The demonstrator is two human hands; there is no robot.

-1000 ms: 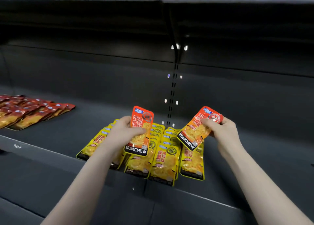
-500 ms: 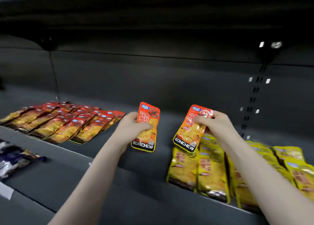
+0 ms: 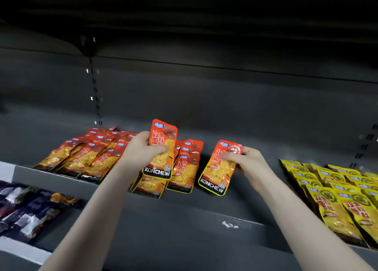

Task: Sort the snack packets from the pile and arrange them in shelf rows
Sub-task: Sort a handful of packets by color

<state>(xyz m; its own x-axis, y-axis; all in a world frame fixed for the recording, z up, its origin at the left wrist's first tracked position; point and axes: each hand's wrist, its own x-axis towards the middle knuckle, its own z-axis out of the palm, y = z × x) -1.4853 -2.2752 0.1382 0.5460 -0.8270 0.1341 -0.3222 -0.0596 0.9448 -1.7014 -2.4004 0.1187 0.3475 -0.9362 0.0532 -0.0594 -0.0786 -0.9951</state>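
My left hand [image 3: 141, 151] grips an orange KONCHEW snack packet [image 3: 162, 148] upright, above the right end of the orange packet rows [image 3: 86, 156] on the dark shelf [image 3: 204, 213]. My right hand [image 3: 248, 164] pinches a second orange packet [image 3: 219, 168] by its top; its lower edge hangs just above the bare shelf, right of the last orange row [image 3: 185, 168]. Rows of yellow packets [image 3: 335, 193] lie at the far right.
A lower shelf at the left holds dark purple packets [image 3: 26, 211]. The shelf's raised front lip [image 3: 53, 180] runs across below the rows. Another shelf overhangs at the top. A strip of bare shelf separates the orange rows from the yellow ones.
The view has swung left along the shelf, from the yellow packets to the orange rows. Both hands carried their orange packets leftward and now hold them over the orange rows.
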